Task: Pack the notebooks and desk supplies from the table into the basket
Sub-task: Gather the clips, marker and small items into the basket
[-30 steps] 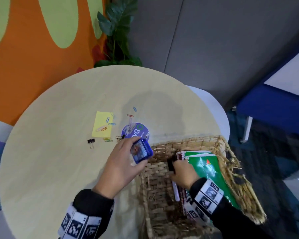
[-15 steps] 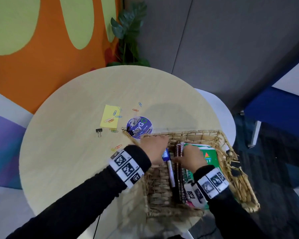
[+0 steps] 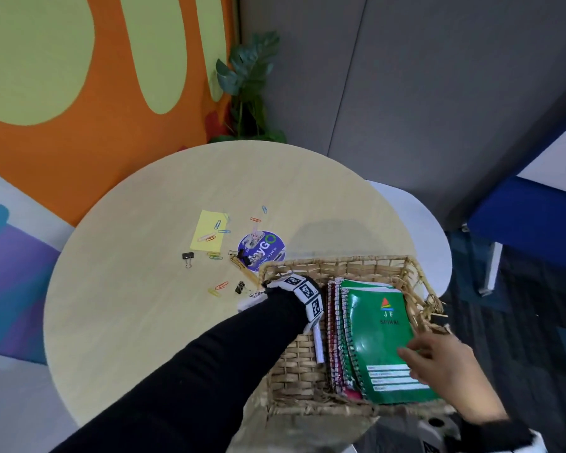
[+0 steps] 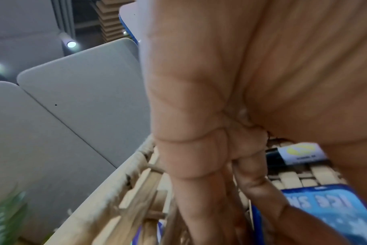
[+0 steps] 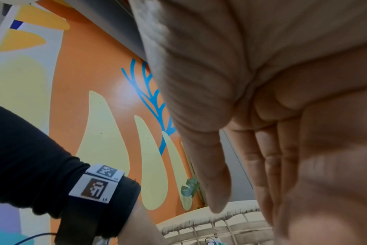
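Note:
A wicker basket (image 3: 340, 263) stands on the round table's right side. Spiral notebooks lie in it, a green one (image 3: 379, 338) on top, with a white marker (image 3: 319, 346) beside them. My left arm reaches into the basket's far left corner, and the head view hides that hand behind its wristband. In the left wrist view my left hand (image 4: 241, 223) points down inside the basket (image 4: 115, 190), its fingers and thumb holding a blue box (image 4: 329, 208) near the marker (image 4: 293, 154). My right hand (image 3: 438, 364) is open, its straight fingers touching the green notebook's near right part.
On the table left of the basket lie a yellow sticky pad (image 3: 207, 235), several coloured paper clips, two black binder clips (image 3: 187, 256) (image 3: 240, 287) and a round purple disc (image 3: 262, 250). A plant (image 3: 249, 93) stands beyond the table.
My left hand carried the blue box from above the table down into the basket's far left corner. My right hand drew back from the notebooks' far end to the near right.

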